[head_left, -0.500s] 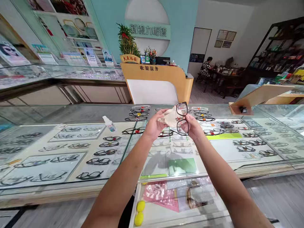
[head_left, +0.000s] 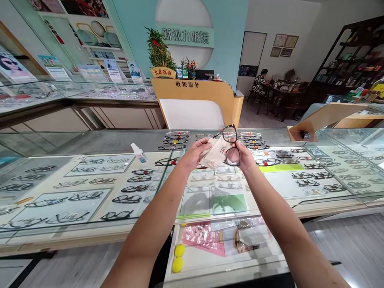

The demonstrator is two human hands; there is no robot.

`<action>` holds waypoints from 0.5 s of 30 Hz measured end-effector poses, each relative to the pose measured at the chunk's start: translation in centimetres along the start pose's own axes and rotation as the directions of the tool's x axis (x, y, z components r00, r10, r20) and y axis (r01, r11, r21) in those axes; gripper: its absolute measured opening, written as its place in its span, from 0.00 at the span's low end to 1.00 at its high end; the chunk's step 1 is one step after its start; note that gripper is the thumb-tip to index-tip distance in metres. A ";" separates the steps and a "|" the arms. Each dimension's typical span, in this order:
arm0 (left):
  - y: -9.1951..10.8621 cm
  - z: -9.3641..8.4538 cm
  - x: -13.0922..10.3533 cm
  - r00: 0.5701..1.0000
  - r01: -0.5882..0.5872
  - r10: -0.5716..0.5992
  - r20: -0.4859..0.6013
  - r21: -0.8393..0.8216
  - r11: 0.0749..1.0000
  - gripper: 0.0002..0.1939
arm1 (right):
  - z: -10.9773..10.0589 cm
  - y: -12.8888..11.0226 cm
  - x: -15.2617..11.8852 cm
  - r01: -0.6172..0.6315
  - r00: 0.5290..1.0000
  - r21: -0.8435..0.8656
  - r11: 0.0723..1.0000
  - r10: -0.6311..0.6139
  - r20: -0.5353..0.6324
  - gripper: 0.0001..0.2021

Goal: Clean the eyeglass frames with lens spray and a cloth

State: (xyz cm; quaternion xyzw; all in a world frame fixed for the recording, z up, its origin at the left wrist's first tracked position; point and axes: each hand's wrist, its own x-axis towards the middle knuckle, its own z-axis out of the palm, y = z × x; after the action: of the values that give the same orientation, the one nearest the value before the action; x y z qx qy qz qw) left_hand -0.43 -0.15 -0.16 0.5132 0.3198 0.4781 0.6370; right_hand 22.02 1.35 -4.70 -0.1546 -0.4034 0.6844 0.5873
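Above the glass counter, my right hand (head_left: 246,157) grips a pair of dark-framed eyeglasses (head_left: 233,145) near the bridge, with the two lenses one above the other. My left hand (head_left: 195,154) is closed on a cream cleaning cloth (head_left: 214,152) that bears a small red print. The cloth spreads out beside and behind the lenses; whether it touches them I cannot tell. On the counter to the left stands a white spray bottle (head_left: 139,153), apart from both hands.
The glass display counter (head_left: 99,141) holds many eyeglasses in rows, with more frames lying on top. Below my arms an open drawer (head_left: 207,272) contains pink packets (head_left: 201,237) and a yellow case (head_left: 179,256). A wooden stand (head_left: 325,118) is at right. A person sits far back.
My left hand has shifted slightly left and down, and the cloth is spread flatter with its print showing. The eyeglasses have tilted a little in my right hand.
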 end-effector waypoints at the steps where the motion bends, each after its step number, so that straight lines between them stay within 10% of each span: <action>1: 0.4 0.1 -0.1 1.000 -0.017 0.017 -0.001 0.013 1.000 0.29 | -0.2 -0.1 0.1 0.010 1.000 0.007 1.000 -0.010 0.000 0.18; 6: 4.5 1.1 -2.5 0.991 -0.123 0.099 0.087 0.350 0.929 0.27 | -1.6 -1.1 0.7 0.028 1.000 0.031 0.999 -0.028 0.000 0.18; 12: 9.7 0.5 -8.3 0.972 -0.171 0.219 0.083 0.890 0.423 0.16 | -2.6 -0.9 1.0 0.033 0.999 0.029 0.999 -0.033 0.008 0.17; 15: 11.1 -1.7 -10.3 0.992 -0.080 0.124 0.017 0.847 0.525 0.20 | -2.6 -0.3 1.1 0.017 1.000 0.012 1.000 -0.017 0.012 0.18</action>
State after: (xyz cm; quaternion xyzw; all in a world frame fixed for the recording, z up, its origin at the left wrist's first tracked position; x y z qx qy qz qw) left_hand -8.50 -9.02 9.16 0.7639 0.4949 0.3115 0.2728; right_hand 23.73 3.32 -5.79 -0.1436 -0.4039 0.6827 0.5917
